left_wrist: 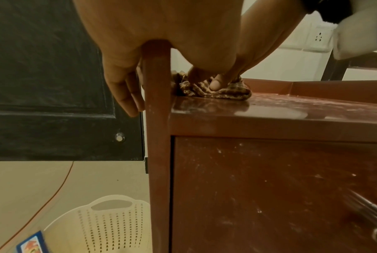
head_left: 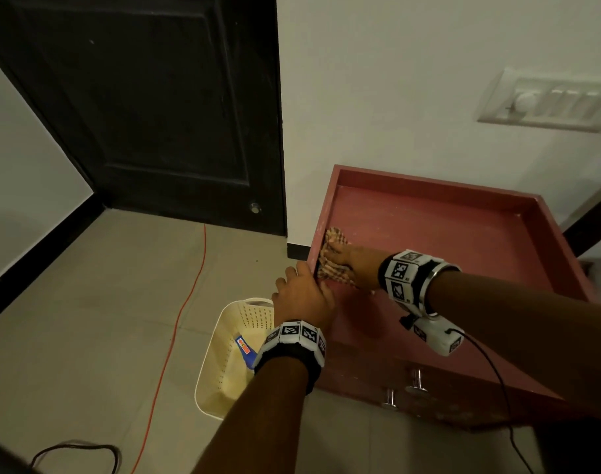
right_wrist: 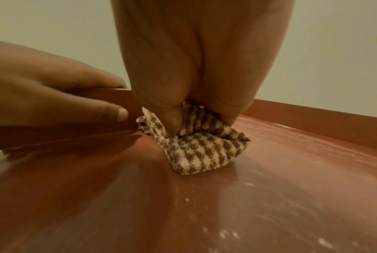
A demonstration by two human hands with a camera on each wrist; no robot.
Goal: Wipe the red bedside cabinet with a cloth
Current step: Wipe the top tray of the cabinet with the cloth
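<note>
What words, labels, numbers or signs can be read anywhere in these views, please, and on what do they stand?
No text can be read.
Blue packet in the cream basket: orange label, too blurred to read.
Wristbands: black-and-white square marker patterns, no letters.
Wall switch panel: no readable marking.

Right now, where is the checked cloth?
The checked cloth lies on the red cabinet top, at its left edge beside the raised rim, gripped by the right hand; the left hand holds that rim nearby.

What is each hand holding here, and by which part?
The right hand grips the bunched cloth from above, pressing it on the cabinet top. The left hand grips the cabinet's raised left rim near its front end.
</note>
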